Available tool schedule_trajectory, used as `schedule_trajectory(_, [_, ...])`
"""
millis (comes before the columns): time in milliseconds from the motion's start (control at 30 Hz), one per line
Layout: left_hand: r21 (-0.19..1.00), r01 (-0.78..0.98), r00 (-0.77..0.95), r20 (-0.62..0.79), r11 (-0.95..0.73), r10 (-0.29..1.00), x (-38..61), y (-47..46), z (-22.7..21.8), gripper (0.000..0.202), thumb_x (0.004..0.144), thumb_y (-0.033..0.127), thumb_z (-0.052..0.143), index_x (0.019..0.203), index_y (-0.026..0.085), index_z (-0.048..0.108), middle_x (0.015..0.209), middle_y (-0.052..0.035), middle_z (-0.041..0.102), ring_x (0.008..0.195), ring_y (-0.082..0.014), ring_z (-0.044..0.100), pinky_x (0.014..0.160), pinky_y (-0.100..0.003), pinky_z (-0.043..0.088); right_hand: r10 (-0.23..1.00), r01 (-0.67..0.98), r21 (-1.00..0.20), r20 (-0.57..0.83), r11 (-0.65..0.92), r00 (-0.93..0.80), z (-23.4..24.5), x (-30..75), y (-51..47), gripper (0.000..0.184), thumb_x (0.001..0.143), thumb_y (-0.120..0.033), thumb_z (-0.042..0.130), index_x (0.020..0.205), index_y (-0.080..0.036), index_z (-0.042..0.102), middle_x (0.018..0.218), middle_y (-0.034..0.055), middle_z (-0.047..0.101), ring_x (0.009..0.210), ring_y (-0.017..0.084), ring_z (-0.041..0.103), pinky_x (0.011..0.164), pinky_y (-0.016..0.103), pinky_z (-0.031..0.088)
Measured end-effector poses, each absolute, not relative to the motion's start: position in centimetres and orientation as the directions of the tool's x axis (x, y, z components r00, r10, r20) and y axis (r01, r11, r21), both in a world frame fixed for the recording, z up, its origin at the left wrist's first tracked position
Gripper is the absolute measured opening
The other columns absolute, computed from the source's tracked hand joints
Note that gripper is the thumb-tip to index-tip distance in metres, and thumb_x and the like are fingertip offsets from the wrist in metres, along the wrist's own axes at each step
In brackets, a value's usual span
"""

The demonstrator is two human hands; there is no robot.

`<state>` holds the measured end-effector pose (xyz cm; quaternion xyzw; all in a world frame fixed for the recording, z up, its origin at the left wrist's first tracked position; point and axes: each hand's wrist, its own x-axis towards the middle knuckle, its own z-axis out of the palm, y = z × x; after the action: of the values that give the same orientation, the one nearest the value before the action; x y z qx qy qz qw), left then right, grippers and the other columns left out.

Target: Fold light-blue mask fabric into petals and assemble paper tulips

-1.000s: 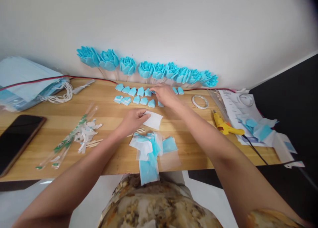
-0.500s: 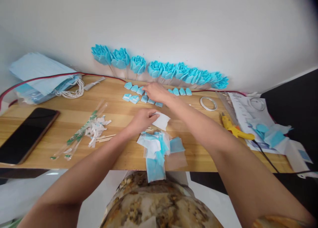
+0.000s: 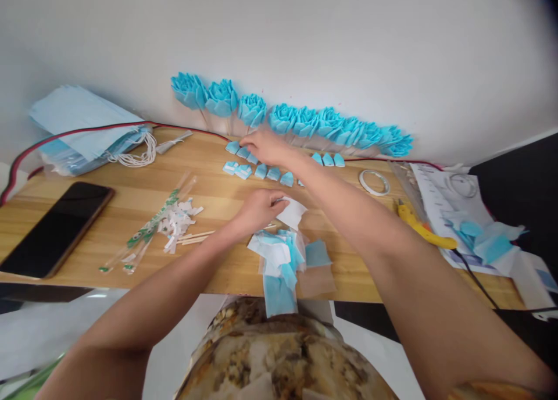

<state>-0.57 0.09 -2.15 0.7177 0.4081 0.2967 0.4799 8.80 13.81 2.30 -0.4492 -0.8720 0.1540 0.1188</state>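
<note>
My left hand (image 3: 260, 210) is closed, pinching a small white fabric piece (image 3: 293, 214) between thumb and fingers above the table. My right hand (image 3: 268, 148) reaches over the back row of folded blue petals (image 3: 232, 148), fingers bent together right at them. Whether a petal is between these fingertips is hidden. A second row of blue petals (image 3: 274, 174) lies just in front, partly under my right forearm. Below my left hand is a loose pile of blue and white fabric pieces (image 3: 279, 254), overhanging the table's front edge.
Blue fabric flowers (image 3: 221, 97) on sticks lean against the wall. Left are a stack of face masks (image 3: 82, 121), a phone (image 3: 56, 228), white scraps (image 3: 176, 222) and sticks (image 3: 196, 238). Right are a tape roll (image 3: 374, 182) and a yellow glue gun (image 3: 422, 228) with a cord.
My right hand has moved a little left along the back row of petals, uncovering more of the front row. My left hand keeps its hold on the white fabric piece. The view has shifted slightly.
</note>
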Motion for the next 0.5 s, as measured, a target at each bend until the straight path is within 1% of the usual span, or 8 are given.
schedule_trajectory(33, [0.938, 0.286, 0.491, 0.030, -0.194, 0.870, -0.6, 0.1, -2.1, 0.026, 0.088, 0.035, 0.053, 0.079, 0.018, 0.070, 0.070, -0.0005, 0.065, 0.068, -0.0161, 0.055, 0.062, -0.026, 0.038, 0.829, 0.756, -0.379, 0.060, 0.534, -0.556, 2.9, 9.5, 13.4, 0.037, 0.094, -0.008, 0.051, 0.117, -0.019, 0.077, 0.114, 0.0081, 0.079, 0.108, 0.027, 0.072, 0.094, 0.038, 0.053])
schedule_trajectory(100, [0.955, 0.250, 0.472, 0.025, -0.161, 0.881, -0.6, 0.0, -2.0, 0.026, 0.087, 0.036, 0.055, 0.084, 0.017, 0.072, 0.075, -0.0016, 0.069, 0.070, -0.0169, 0.058, 0.064, -0.027, 0.040, 0.836, 0.730, -0.438, 0.101, 0.524, -0.539, 4.2, 11.4, 12.3, 0.035, 0.096, -0.012, 0.051, 0.118, -0.021, 0.076, 0.115, 0.0051, 0.078, 0.109, 0.023, 0.071, 0.096, 0.037, 0.052])
schedule_trajectory(167, [0.977, 0.186, 0.426, 0.018, -0.107, 0.905, -0.7, 0.0, -1.7, 0.025, 0.086, 0.038, 0.058, 0.083, 0.017, 0.072, 0.074, -0.0012, 0.069, 0.069, -0.0161, 0.057, 0.064, -0.027, 0.040, 0.845, 0.692, -0.510, 0.150, 0.511, -0.514, 5.1, 13.6, 10.7, 0.033, 0.095, -0.015, 0.054, 0.118, -0.021, 0.076, 0.107, 0.0035, 0.078, 0.103, 0.022, 0.072, 0.094, 0.038, 0.053])
schedule_trajectory(233, [0.998, 0.066, 0.362, -0.001, -0.024, 0.932, -0.8, 0.1, -1.3, 0.024, 0.083, 0.039, 0.062, 0.082, 0.016, 0.071, 0.073, -0.0002, 0.068, 0.068, -0.0146, 0.056, 0.066, -0.026, 0.042, 0.856, 0.630, -0.604, 0.190, 0.488, -0.481, 5.3, 15.8, 8.7, 0.033, 0.095, -0.019, 0.054, 0.123, -0.022, 0.073, 0.102, 0.0032, 0.078, 0.094, 0.020, 0.071, 0.090, 0.038, 0.055])
schedule_trajectory(300, [0.994, -0.083, 0.299, -0.037, 0.065, 0.954, -0.8, 0.2, -1.1, 0.023, 0.080, 0.038, 0.067, 0.083, 0.016, 0.072, 0.076, 0.0002, 0.070, 0.070, -0.0135, 0.058, 0.069, -0.026, 0.045, 0.881, 0.577, -0.677, 0.253, 0.457, -0.400, 4.8, 17.9, 6.6, 0.035, 0.096, -0.022, 0.053, 0.126, -0.024, 0.071, 0.105, 0.0035, 0.076, 0.093, 0.019, 0.070, 0.087, 0.038, 0.056])
schedule_trajectory(333, [0.983, -0.151, 0.277, -0.061, 0.106, 0.959, -0.8, 0.3, -1.0, 0.023, 0.079, 0.038, 0.070, 0.084, 0.016, 0.072, 0.077, 0.0000, 0.071, 0.071, -0.0135, 0.059, 0.072, -0.026, 0.046, 0.892, 0.563, -0.697, 0.287, 0.445, -0.350, 4.4, 18.7, 5.4, 0.036, 0.095, -0.023, 0.052, 0.126, -0.024, 0.069, 0.107, 0.0036, 0.076, 0.094, 0.019, 0.070, 0.086, 0.037, 0.056])
schedule_trajectory(433, [0.931, -0.299, 0.259, -0.129, 0.207, 0.957, -0.8, 0.5, -1.0, 0.024, 0.076, 0.037, 0.075, 0.086, 0.015, 0.072, 0.079, -0.0017, 0.075, 0.076, -0.0154, 0.066, 0.077, -0.027, 0.050, 0.918, 0.558, -0.729, 0.328, 0.397, -0.225, 2.6, 20.7, 2.1, 0.038, 0.095, -0.021, 0.048, 0.128, -0.026, 0.065, 0.111, 0.0045, 0.075, 0.096, 0.019, 0.070, 0.083, 0.036, 0.057])
schedule_trajectory(500, [0.900, -0.353, 0.268, -0.163, 0.255, 0.949, -0.7, 0.5, -1.1, 0.023, 0.077, 0.034, 0.075, 0.089, 0.014, 0.072, 0.083, -0.0035, 0.077, 0.081, -0.0170, 0.069, 0.080, -0.029, 0.052, 0.921, 0.560, -0.731, 0.319, 0.390, -0.225, 1.5, 21.3, 0.2, 0.038, 0.093, -0.019, 0.050, 0.129, -0.026, 0.062, 0.109, 0.0045, 0.075, 0.097, 0.019, 0.071, 0.084, 0.036, 0.056])
